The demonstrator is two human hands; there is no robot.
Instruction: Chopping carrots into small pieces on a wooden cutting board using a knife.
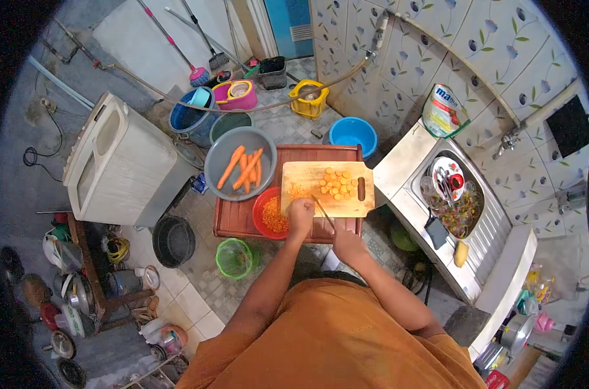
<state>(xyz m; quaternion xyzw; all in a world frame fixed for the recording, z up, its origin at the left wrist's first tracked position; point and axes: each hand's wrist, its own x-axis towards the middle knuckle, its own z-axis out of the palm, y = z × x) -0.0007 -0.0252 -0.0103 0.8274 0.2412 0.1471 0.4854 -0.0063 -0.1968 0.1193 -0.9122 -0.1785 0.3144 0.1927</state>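
My right hand (pixel 349 249) grips the handle of a kitchen knife (pixel 325 213), its blade slanting up and left over the near edge of a wooden cutting board (pixel 319 170). Close to the blade's tip, my left hand (pixel 301 214) is curled at the board's near left corner. Whether its fingers hold anything is hidden. Round carrot slices (pixel 337 185) lie in a group by the board's handle slot, and finely chopped carrot (pixel 298 190) lies at its left. A red bowl (pixel 258 224) with chopped carrot is beside my left hand. Whole peeled carrots (pixel 248 167) rest in a grey basin (pixel 214 170).
The board and bowls stand on a low reddish wooden table (pixel 233 221). At right is a steel sink (pixel 501 233) with dishes, and a sponge (pixel 461 254) on its ledge. A blue basin (pixel 354 136), a green bin (pixel 236 260), a black tub (pixel 174 241) and a washing machine (pixel 134 160) surround the table.
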